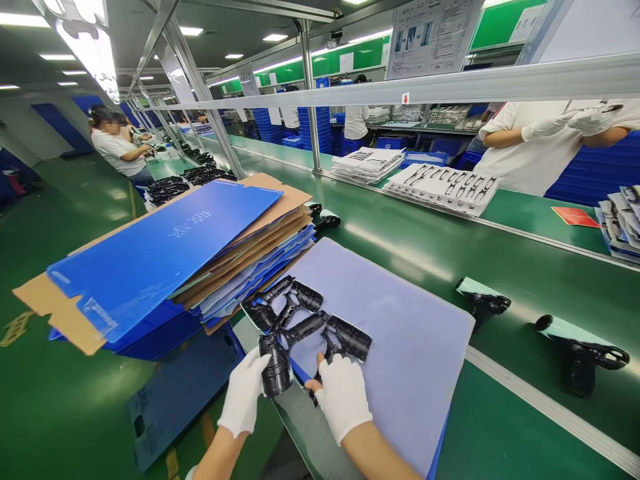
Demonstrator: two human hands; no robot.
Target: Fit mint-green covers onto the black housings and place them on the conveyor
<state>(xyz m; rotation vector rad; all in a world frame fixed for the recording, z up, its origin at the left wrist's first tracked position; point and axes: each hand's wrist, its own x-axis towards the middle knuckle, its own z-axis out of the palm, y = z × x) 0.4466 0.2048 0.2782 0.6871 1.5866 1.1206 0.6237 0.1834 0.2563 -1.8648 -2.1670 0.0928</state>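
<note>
My left hand (243, 393) and my right hand (344, 398) wear white gloves. Together they grip a glossy black moulded plastic part (303, 331), the left at its cylindrical end (275, 365) and the right near its other end (347, 337). Its lower edge is partly hidden by my fingers. A second black moulded part (283, 302) lies on the lavender foam sheet (400, 333) just beyond the first, apparently touching it. The sheet rests on a blue board, and its near corner runs under my right wrist.
A tall stack of blue and brown corrugated sheets (165, 253) stands left of my hands. A green conveyor belt (425, 257) runs to the right, carrying black parts with mint film (580, 353). A gloved co-worker (545, 150) stands across it beside stacked trays of parts (443, 188).
</note>
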